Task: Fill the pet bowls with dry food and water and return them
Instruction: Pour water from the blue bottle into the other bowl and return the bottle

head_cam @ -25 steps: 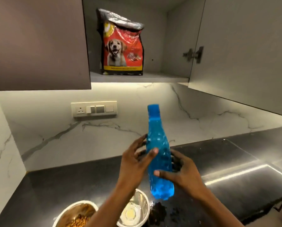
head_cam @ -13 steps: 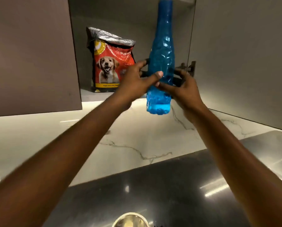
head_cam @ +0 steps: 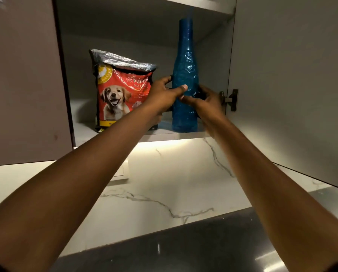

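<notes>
Two hands are up in the open cabinet at the top centre of the frame, both wrapped round one blue bottle [head_cam: 185, 79]. Starting at the left of the shelf [head_cam: 172, 136], the red puppy food bag [head_cam: 121, 91] stands upright, just beside the bottle and apparently not touching it. Next comes the left hand [head_cam: 164, 93], fingers curled round the bottle's left flank with the thumb laid across its front. The bottle itself stands with its long axis straight up, cap near the shelf above, its base seemingly resting on the shelf close to the front edge. On its right side the right hand [head_cam: 207, 101] cups the lower body, fingers closed on it. Further right is the open door's hinge [head_cam: 230, 100]. Both hands sit level with each other, so I'd guess the letting-go is simply outward and back toward the person. The bowls are out of sight.
</notes>
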The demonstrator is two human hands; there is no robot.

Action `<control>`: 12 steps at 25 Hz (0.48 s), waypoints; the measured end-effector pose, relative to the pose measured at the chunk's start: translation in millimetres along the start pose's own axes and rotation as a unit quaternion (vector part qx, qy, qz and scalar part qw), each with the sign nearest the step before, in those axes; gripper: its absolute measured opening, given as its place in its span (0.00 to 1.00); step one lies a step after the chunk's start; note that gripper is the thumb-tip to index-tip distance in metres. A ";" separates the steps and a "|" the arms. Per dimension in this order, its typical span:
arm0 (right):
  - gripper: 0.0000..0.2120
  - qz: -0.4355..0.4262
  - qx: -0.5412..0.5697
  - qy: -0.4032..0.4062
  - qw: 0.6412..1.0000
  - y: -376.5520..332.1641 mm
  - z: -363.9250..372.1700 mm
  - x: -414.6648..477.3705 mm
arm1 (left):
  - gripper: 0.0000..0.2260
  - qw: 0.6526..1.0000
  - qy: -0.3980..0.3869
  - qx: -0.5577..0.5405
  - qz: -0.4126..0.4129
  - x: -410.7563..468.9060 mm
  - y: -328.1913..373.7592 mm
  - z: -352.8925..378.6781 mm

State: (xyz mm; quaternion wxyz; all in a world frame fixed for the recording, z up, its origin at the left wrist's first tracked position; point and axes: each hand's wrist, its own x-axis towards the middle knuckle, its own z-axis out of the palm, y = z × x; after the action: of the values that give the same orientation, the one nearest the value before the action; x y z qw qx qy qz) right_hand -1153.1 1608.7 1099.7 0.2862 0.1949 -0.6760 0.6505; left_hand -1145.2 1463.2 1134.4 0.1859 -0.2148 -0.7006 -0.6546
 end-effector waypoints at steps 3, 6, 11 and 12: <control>0.28 0.013 0.016 0.010 1.000 9.9 0.0 14.6 | 0.26 1.000 0.010 0.005 -0.006 13.4 -6.8 8.5; 0.29 0.039 0.038 0.011 0.998 15.5 0.2 23.1 | 0.27 1.000 0.021 0.016 -0.008 23.9 -11.8 14.2; 0.31 0.050 0.018 0.001 0.999 16.9 -2.2 22.3 | 0.31 0.999 0.029 0.032 -0.011 25.1 -19.1 15.3; 0.34 0.054 0.004 0.001 0.999 15.2 -2.9 17.5 | 0.31 0.999 0.028 0.038 -0.010 20.4 -18.5 13.6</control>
State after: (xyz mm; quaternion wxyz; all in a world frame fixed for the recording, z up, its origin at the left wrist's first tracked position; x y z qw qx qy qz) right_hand -1175.7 1614.7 1099.2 0.2505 0.1590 -0.6826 0.6679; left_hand -1172.1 1477.0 1129.0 0.2067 -0.1822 -0.7215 -0.6352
